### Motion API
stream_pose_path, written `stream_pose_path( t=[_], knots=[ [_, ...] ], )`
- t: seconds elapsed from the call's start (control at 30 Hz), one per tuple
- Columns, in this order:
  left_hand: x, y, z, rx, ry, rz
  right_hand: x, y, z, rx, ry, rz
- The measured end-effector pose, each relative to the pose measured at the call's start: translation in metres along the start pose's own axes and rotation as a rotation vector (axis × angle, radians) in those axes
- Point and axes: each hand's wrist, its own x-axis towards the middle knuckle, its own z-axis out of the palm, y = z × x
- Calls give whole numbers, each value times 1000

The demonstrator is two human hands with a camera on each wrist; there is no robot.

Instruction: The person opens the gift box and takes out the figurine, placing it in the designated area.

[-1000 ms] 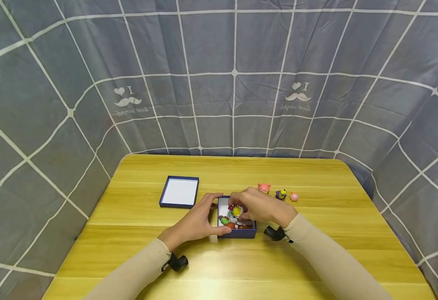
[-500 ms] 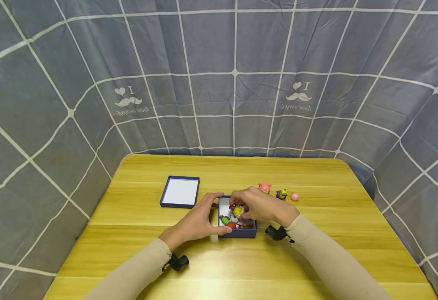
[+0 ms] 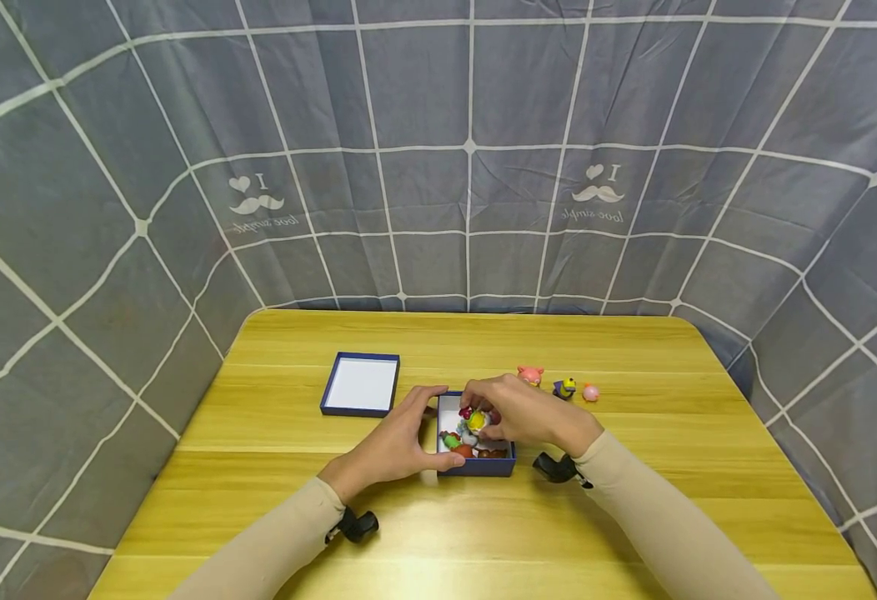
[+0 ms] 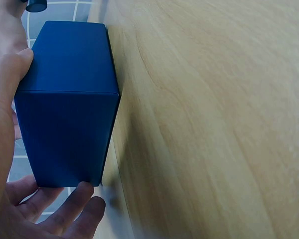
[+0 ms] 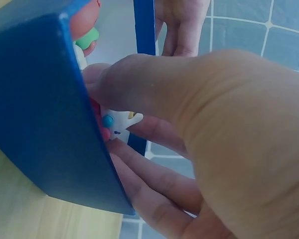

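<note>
A blue box (image 3: pixel 476 468) with a white inside stands on the table, holding several small toy figures. My left hand (image 3: pixel 389 446) grips the box from its left side, thumb at the near wall and fingers at the far wall. In the left wrist view the box's blue outer walls (image 4: pixel 65 134) fill the space between thumb and fingers. Inside the box, my right hand (image 3: pixel 524 412) pinches a white and yellow toy figure (image 3: pixel 478 422). The right wrist view shows this white figure (image 5: pixel 120 122) with blue and pink spots, partly hidden by the thumb. Red, green and brown figures (image 3: pixel 463 451) lie beside it.
A blue box lid (image 3: pixel 361 384), white inside up, lies to the left behind my left hand. Behind my right hand stand a pink figure (image 3: pixel 530 376), a dark blue and yellow figure (image 3: pixel 564 388) and a small pink figure (image 3: pixel 591 392). A grey checked curtain (image 3: pixel 423 192) surrounds the wooden table.
</note>
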Motion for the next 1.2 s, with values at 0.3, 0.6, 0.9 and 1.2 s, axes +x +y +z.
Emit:
stream_pose_path(
  t=[0.3, 0.6, 0.9, 1.2],
  knots=[
    [-1, 0, 0, -20, -4, 4, -1, 0, 0, 6, 29, 2],
    [0, -1, 0, -21, -2, -4, -2, 1, 0, 36, 38, 20],
    [0, -1, -1, -24, -5, -5, -3, 2, -1, 71, 54, 14],
    [0, 0, -1, -23, -4, 2, -4, 2, -1, 47, 91, 4]
  ],
)
